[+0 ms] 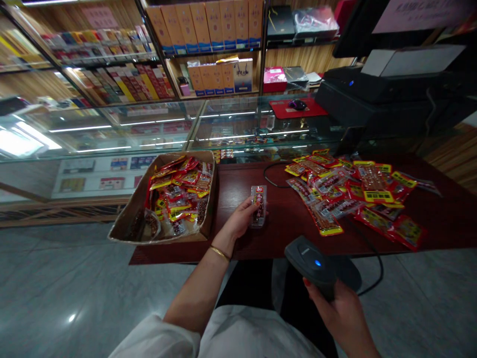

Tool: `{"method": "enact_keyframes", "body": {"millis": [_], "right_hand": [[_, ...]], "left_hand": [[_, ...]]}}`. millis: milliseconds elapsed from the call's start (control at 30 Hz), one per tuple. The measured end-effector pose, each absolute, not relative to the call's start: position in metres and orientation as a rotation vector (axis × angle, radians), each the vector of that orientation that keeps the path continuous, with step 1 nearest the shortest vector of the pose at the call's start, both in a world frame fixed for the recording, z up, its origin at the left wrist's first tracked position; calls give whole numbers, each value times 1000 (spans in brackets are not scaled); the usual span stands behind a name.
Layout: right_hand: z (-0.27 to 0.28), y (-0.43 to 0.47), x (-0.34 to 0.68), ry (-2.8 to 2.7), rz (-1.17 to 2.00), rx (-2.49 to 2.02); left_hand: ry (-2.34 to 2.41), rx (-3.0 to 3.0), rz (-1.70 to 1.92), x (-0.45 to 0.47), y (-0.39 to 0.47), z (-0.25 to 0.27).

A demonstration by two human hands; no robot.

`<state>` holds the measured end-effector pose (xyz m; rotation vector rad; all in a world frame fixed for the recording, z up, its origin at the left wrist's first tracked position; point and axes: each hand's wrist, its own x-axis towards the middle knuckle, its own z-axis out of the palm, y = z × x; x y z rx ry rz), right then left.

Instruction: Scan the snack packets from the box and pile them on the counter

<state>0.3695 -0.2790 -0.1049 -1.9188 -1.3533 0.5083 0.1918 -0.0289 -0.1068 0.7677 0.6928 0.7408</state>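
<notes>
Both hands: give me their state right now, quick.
Left hand: closed, holding a small clear packet.
Right hand: closed around the handheld scanner.

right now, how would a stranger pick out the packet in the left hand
On the dark red table, look between the cardboard box and the spread of packets. There the left hand holds one narrow, see-through packet with dark contents; its neighbours lie heaped, this one apart.
</notes>
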Motion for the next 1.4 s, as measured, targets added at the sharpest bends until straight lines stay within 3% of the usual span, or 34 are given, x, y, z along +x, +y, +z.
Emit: {"method": "enact_keyframes", "body": {"millis": [433, 1067, 1233, 1400], "right_hand": [[-95, -277, 366, -1582, 500, -1818], [-88, -279, 364, -1447, 620, -1841], [-83, -280, 370, -1329, 652, -1787], [-83, -288, 382, -1217, 607, -1824]], "left_hand": [[699, 973, 562, 194, -33, -100], [756, 978, 594, 198, -31, -102], [714, 952, 547, 252, -30, -89], [597, 910, 484, 378, -22, -62]]}}
